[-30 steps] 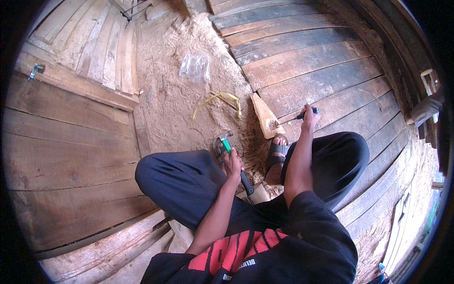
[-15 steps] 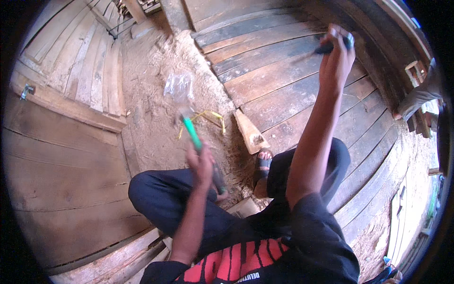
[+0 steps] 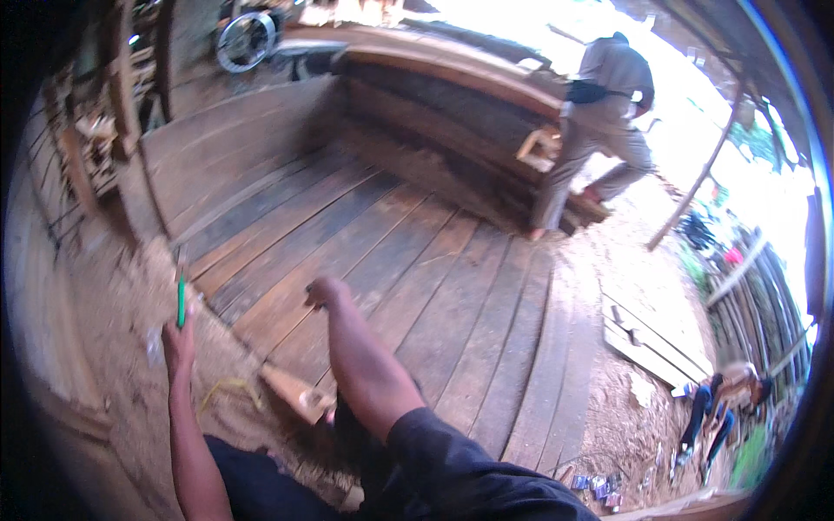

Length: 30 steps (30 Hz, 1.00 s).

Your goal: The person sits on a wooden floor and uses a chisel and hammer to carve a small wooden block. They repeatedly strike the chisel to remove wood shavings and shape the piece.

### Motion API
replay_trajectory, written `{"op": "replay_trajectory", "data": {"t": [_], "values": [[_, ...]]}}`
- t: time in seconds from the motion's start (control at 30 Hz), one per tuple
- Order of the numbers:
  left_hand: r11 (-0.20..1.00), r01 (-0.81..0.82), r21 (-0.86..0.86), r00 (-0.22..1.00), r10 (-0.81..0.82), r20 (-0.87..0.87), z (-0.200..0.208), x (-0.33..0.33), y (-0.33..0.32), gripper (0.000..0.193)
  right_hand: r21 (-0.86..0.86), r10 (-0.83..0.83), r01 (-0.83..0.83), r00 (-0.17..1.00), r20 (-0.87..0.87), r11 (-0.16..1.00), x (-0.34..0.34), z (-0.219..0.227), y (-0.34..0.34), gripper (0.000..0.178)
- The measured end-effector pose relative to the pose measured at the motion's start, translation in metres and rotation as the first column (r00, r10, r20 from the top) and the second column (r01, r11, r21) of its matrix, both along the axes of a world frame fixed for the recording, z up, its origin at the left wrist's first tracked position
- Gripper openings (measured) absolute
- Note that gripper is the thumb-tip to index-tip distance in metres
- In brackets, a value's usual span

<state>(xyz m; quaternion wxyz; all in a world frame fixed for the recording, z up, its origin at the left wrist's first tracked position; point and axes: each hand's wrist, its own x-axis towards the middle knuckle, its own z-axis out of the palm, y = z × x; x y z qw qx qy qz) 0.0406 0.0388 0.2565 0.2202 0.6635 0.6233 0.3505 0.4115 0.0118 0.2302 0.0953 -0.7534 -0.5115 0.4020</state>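
My left hand is closed around the handle of a green-handled hammer. The tool points up and away from me over the sandy ground, its metal end small and blurred. My right hand is held out over the wooden plank floor with its fingers curled. A little dark shape shows at those fingers, but the back of the hand hides most of what is there. Below, at the planks' near edge, lies a pale wedge-shaped wood piece. A yellow strap is on the sand beside it.
A wooden side wall bounds the planks at the far side. Beyond it a person in grey stands facing away. Another person sits at the far right, near loose boards. A shiny round rim is at the back left.
My view has swung up and to the right, bringing the two other people into fuller view. My right hand's black-handled thin tool no longer shows clearly; the left still grips the hammer.
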Motion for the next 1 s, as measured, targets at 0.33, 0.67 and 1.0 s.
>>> {"op": "replay_trajectory", "data": {"t": [0.33,0.67,1.0], "values": [[0.898,-0.017,-0.44,0.992,-0.038,-0.116,-0.105,0.054,0.029,0.044,0.245,-0.299,0.385,0.897,-0.325,0.89,0.04,0.017,-0.044,0.03],[0.94,0.153,-0.304,0.957,-0.218,-0.193,-0.076,0.107,-0.018,0.043,0.147,-0.323,0.342,0.936,-0.138,0.928,0.042,0.005,-0.055,0.036],[0.947,0.212,-0.242,0.931,-0.271,-0.246,-0.077,0.065,0.011,0.057,0.541,-0.016,0.102,0.987,-0.16,0.835,0.013,0.078,-0.04,0.05]]}}
